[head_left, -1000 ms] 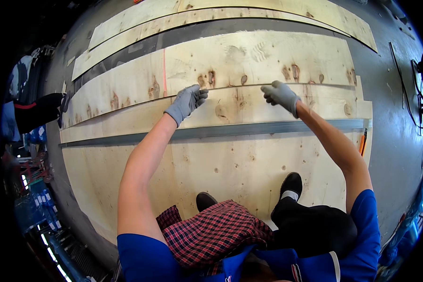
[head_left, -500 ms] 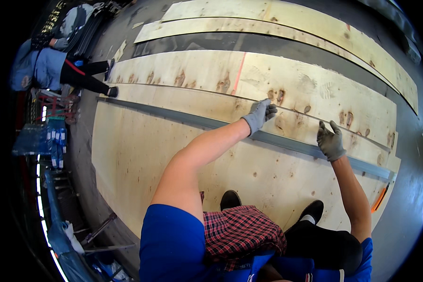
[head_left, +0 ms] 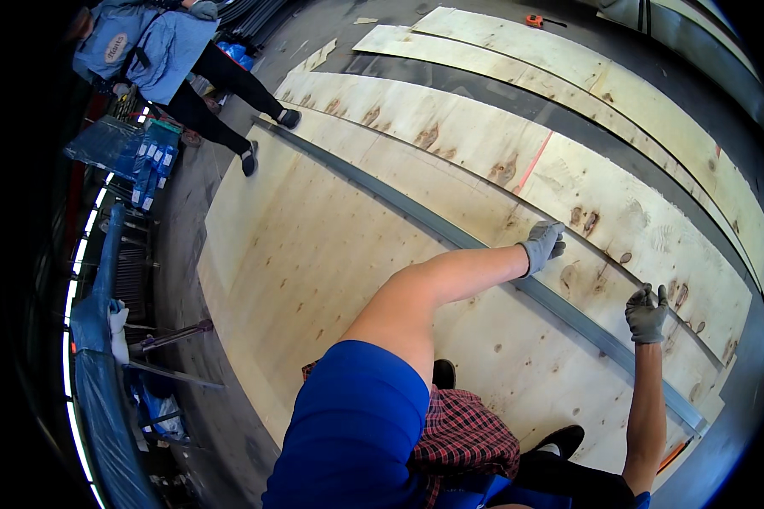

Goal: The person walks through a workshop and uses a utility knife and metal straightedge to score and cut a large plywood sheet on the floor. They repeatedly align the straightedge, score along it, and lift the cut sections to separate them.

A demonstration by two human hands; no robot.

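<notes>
I stand on a large plywood sheet lying on the floor. A long grey metal straightedge runs across it from upper left to lower right. My left hand, in a grey glove, presses down just beyond the straightedge with curled fingers. My right hand, also gloved, rests fingers spread on the plywood strip past the straightedge. Neither hand holds anything. My black shoes are at the lower edge.
More long plywood strips lie beyond on the grey floor, with an orange tape measure at the far end. A person in blue bends at the sheet's far left corner. Blue racks and boxes line the left side.
My view has swung left, bringing the person in blue closer into view. Both hands have stayed near the straightedge; the right hand now sits farther from the left one.
</notes>
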